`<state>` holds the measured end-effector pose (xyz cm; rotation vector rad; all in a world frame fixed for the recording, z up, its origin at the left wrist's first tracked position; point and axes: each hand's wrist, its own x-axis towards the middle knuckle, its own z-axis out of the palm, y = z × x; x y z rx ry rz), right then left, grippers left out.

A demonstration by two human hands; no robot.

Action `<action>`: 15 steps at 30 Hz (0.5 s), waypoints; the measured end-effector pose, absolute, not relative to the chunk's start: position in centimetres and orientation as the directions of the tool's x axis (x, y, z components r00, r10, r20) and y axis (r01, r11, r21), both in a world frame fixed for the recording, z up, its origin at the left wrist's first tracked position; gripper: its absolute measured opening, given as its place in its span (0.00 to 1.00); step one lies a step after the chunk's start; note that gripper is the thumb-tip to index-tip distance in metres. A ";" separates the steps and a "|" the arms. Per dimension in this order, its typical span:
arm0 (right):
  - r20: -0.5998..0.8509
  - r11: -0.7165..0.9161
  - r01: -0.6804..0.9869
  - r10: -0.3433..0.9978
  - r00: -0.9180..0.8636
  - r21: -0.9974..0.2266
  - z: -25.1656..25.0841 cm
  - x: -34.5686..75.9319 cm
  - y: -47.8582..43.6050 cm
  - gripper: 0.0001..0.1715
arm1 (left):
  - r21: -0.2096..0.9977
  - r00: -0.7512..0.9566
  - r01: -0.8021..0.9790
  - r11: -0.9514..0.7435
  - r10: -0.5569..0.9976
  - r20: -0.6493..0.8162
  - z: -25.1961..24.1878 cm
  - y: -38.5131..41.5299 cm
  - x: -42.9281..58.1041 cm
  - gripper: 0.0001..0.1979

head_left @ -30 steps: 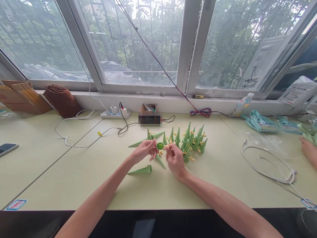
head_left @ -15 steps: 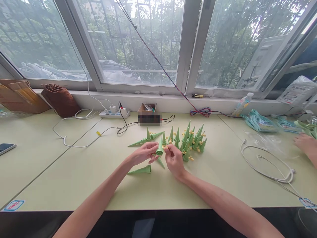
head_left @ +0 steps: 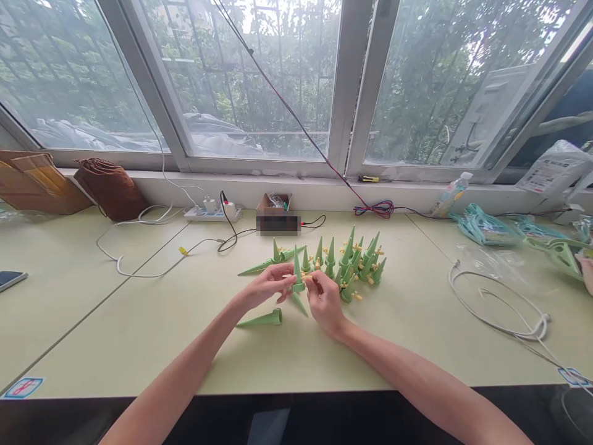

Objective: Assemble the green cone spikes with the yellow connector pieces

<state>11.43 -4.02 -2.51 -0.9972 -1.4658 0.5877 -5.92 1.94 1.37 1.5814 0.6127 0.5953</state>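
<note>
My left hand [head_left: 273,284] is closed on a green plastic watering spike [head_left: 297,269], which points upward with its wide collar at the bottom. At the side of that collar, my right hand [head_left: 324,296] pinches a small yellow valve [head_left: 307,279]; the fingers partly cover it. Just right of my hands, several green spikes with yellow valves [head_left: 354,262] stand close together on their collars. A loose spike [head_left: 262,319] lies on its side in front of my left hand. Another spike's tip [head_left: 300,304] shows beneath my hands, and more lie behind them.
A white cable [head_left: 498,309] loops over the table at right. Teal items in plastic [head_left: 486,225] and a bottle [head_left: 454,193] stand behind it. Another person's hand [head_left: 587,272] holds a green piece at the right edge. A power strip [head_left: 213,213] and small box [head_left: 278,216] line the back.
The spike in my left hand has tipped upright, its open end turning from facing me to facing down. At the right edge, the other person's hand has lifted a green piece.
</note>
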 end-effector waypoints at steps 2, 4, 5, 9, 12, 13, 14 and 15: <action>0.518 0.487 0.238 0.852 0.083 -0.840 -2.6 11.4 -3.9 0.18 | 0.978 0.697 0.092 -0.187 0.713 0.071 1.2 2.0 -5.8 0.14; 0.500 0.470 0.230 0.862 0.089 -0.852 -2.7 11.5 -3.9 0.19 | 0.940 0.653 0.145 -0.308 0.744 0.143 1.1 2.0 -5.6 0.13; 0.489 0.461 0.226 0.867 0.092 -0.858 -2.8 11.5 -3.8 0.19 | 0.911 0.632 0.169 -0.376 0.751 0.193 1.0 2.0 -5.5 0.14; 0.441 0.413 0.211 0.891 0.108 -0.886 -3.0 11.5 -3.8 0.19 | 0.677 0.609 0.225 -0.701 0.643 0.464 0.7 1.9 -5.4 0.12; 0.405 0.380 0.194 0.908 0.109 -0.904 -3.0 11.5 -3.8 0.19 | 0.418 0.620 0.232 -0.878 0.465 0.633 0.2 1.9 -5.7 0.12; 0.396 0.373 0.188 0.912 0.108 -0.909 -3.0 11.4 -3.8 0.19 | 0.355 0.621 0.243 -0.903 0.425 0.658 0.1 1.9 -5.8 0.13; 0.390 0.367 0.181 0.914 0.110 -0.912 -3.0 11.4 -3.8 0.19 | 0.313 0.618 0.258 -0.914 0.405 0.674 0.0 1.9 -5.9 0.14; 0.386 0.364 0.175 0.915 0.114 -0.915 -3.0 11.3 -3.7 0.19 | 0.292 0.612 0.278 -0.915 0.403 0.681 -0.1 1.9 -5.9 0.15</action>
